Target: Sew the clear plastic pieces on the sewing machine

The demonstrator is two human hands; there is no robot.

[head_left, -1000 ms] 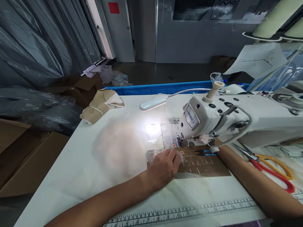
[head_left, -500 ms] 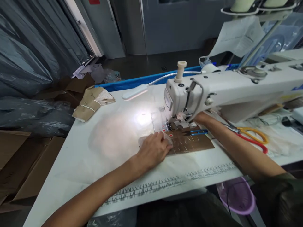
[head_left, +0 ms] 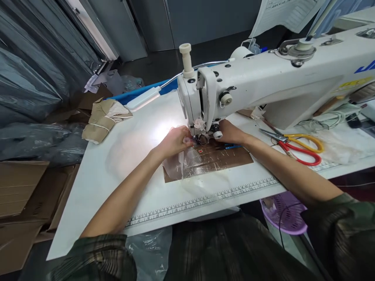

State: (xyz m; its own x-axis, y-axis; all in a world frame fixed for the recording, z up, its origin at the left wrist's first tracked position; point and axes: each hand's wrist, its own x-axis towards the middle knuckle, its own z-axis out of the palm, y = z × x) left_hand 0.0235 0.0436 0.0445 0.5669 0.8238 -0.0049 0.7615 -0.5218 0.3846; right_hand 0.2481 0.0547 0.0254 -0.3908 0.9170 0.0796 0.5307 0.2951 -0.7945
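A white sewing machine [head_left: 258, 74] stands over the table, its needle and presser foot low at the left end. My left hand [head_left: 175, 141] is closed on a piece of sheer white fabric [head_left: 187, 160], just left of the presser foot. The fabric hangs over a brown sheet [head_left: 231, 159] that lies on the tabletop. My right hand [head_left: 230, 132] is on the other side of the needle, beside the machine's head. Machine parts hide its fingertips. Blue thread snips [head_left: 233, 146] lie on the brown sheet below the right hand.
Scissors with orange and red handles [head_left: 304, 148] lie right of my right forearm. A lamp [head_left: 143, 98] lights the table. A tied fabric bundle [head_left: 101, 121] sits at the back left corner. A printed ruler [head_left: 205, 201] runs along the front edge; a purple basket [head_left: 293, 228] is below.
My left hand has moved up to the presser foot, lifting the sheer fabric with it. My right hand shows more beside the machine's head. The camera view has tipped downward and closer.
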